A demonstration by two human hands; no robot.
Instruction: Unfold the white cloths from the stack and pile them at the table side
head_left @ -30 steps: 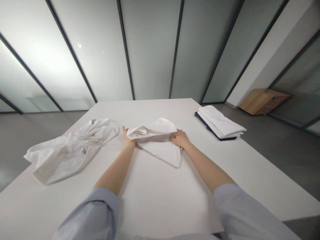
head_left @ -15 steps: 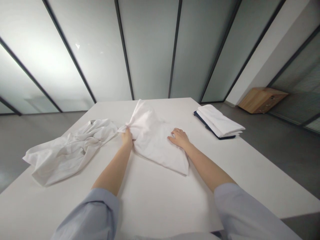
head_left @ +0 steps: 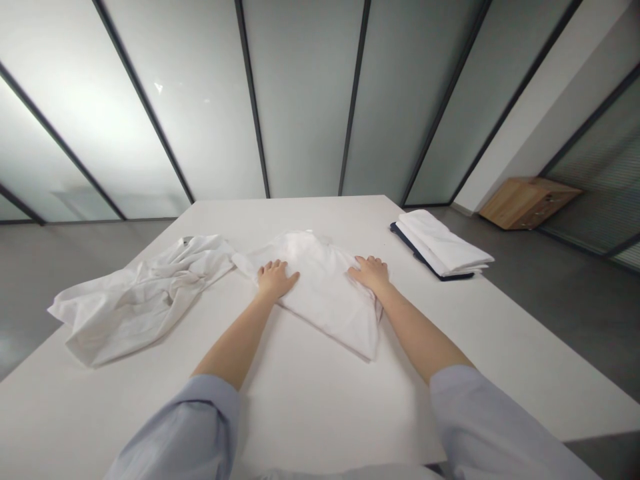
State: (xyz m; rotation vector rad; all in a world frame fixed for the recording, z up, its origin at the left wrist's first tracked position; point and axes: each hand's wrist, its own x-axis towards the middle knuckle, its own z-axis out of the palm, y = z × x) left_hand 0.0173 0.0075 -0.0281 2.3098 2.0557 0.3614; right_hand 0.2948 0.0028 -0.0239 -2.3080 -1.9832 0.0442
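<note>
A white garment [head_left: 320, 293], partly folded, lies in front of me on the white table [head_left: 330, 420]. On its left part rests my left hand [head_left: 276, 279], palm down with the fingers spread. My right hand [head_left: 371, 272] lies flat on the garment's right side, fingers apart as well. Neither hand grips the cloth. The garment's near edge runs slantwise to a corner at the lower right. What kind of garment it is cannot be made out.
Left of the garment lies a crumpled white garment [head_left: 145, 300], hanging over the table's left edge. A stack of folded white cloth [head_left: 443, 240] sits on a dark blue folded piece [head_left: 415, 252] at the right edge. Beyond stands a wooden cabinet [head_left: 520, 200] on the floor.
My left hand has let go of the bunched cloth and moved right, now flat on it. The raised part of the garment has come down flat. My right hand has shifted slightly right.
</note>
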